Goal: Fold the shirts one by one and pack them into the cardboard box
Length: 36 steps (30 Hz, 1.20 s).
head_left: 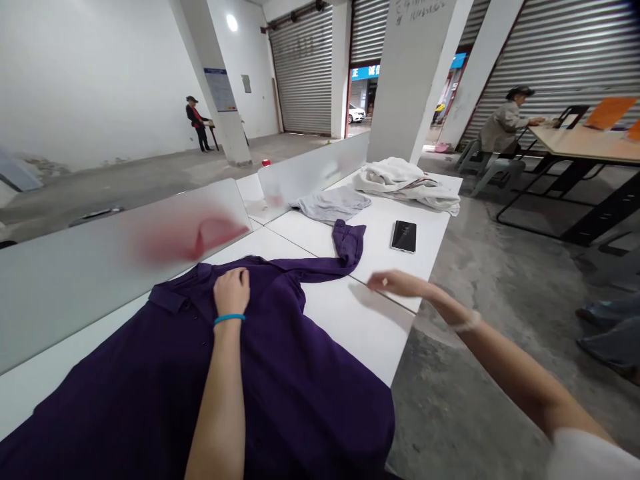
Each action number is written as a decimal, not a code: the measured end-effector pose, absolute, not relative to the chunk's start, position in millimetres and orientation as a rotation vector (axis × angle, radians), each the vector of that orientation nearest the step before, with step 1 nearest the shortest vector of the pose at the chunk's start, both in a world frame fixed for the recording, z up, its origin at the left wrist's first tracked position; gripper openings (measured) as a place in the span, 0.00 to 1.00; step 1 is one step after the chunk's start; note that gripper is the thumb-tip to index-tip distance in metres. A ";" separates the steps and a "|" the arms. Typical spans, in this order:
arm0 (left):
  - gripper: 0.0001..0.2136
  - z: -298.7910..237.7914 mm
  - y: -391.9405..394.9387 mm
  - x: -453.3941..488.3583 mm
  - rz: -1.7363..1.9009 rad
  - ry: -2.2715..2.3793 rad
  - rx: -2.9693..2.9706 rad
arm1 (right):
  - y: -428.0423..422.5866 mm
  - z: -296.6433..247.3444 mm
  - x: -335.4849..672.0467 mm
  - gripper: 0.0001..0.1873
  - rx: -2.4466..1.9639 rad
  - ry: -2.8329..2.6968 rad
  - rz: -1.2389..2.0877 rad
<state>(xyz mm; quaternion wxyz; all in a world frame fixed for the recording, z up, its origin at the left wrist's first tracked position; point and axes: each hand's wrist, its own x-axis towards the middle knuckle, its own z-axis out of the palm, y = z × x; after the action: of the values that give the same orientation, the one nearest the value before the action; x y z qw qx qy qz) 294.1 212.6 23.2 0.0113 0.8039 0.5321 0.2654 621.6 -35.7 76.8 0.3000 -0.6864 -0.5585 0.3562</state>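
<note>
A dark purple button shirt (280, 347) is spread front side up across the white table. My left hand (231, 291), with a blue band at its wrist, rests on the shirt just right of the collar; its fingers curl down onto the fabric and their tips are hidden. One purple sleeve (320, 268) stretches right, its cuff folded back toward the table's far side. My right hand (397, 283) hovers above the bare white tabletop near the right edge, apart from the sleeve. It is slightly blurred, fingers loosely bent, a small gap by the thumb, nothing held.
A black phone (404, 237) lies beyond my right hand. Farther back are a grey garment (333, 203) and a white cloth pile (400, 179). A frosted divider (125, 267) borders the table's left side. One person sits at another table (590, 141); another stands far off.
</note>
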 end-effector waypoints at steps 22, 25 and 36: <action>0.24 -0.3 184.8 342.3 0.516 1.397 2.922 | 158.9 31.2 717.8 0.30 -2.659 -1.482 0.061; 0.24 -3.2 169.2 364.8 0.453 1.108 2.972 | 163.2 29.4 710.4 0.25 -2.660 -1.533 0.101; 0.26 -14.5 166.7 368.7 0.308 0.903 2.966 | 131.1 131.2 791.2 0.22 -2.758 -1.070 -0.095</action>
<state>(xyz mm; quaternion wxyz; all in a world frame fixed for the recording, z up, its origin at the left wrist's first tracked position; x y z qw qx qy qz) 368.7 166.7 -14.5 0.0129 0.9518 0.2899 0.0990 791.2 131.1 131.2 0.0909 -0.9280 -0.3599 -0.0320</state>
